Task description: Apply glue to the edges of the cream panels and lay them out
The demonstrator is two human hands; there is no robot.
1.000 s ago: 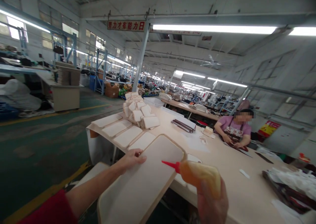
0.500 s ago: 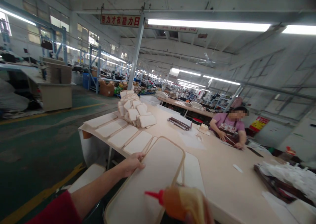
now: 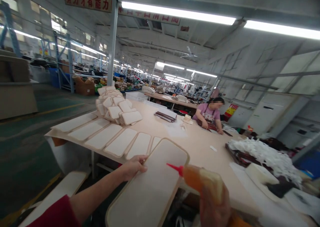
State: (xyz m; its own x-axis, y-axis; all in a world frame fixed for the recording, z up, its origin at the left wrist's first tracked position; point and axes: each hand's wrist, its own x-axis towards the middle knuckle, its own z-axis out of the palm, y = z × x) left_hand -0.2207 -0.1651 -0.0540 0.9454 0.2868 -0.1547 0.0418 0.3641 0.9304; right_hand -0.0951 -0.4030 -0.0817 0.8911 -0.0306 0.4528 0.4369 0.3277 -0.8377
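My left hand [image 3: 135, 167] grips the left edge of a long white panel [image 3: 150, 183] with rounded corners and a tan border, thumb on its top face. The panel is tilted in front of me, its far end over the table edge. My right hand [image 3: 215, 203] is wrapped around a squeeze bottle [image 3: 203, 178] of amber liquid, probably glue. Its red pointed nozzle hovers over the right part of the panel; I cannot tell whether it touches. Beyond the panel, a row of similar white panels [image 3: 121, 142] lies along the left side of the table.
On the table [image 3: 197, 153] stands a heap of white panels [image 3: 115, 108], with dark strips [image 3: 165, 116] farther back. A co-worker [image 3: 208, 115] sits across, handling something dark. White scraps [image 3: 265, 157] are piled at the right. Another white panel [image 3: 60, 193] lies low at my left.
My view has swung right. The bottle in my right hand has moved up and right, its nozzle now nearer the panel's far end. My left hand keeps its hold on the panel.
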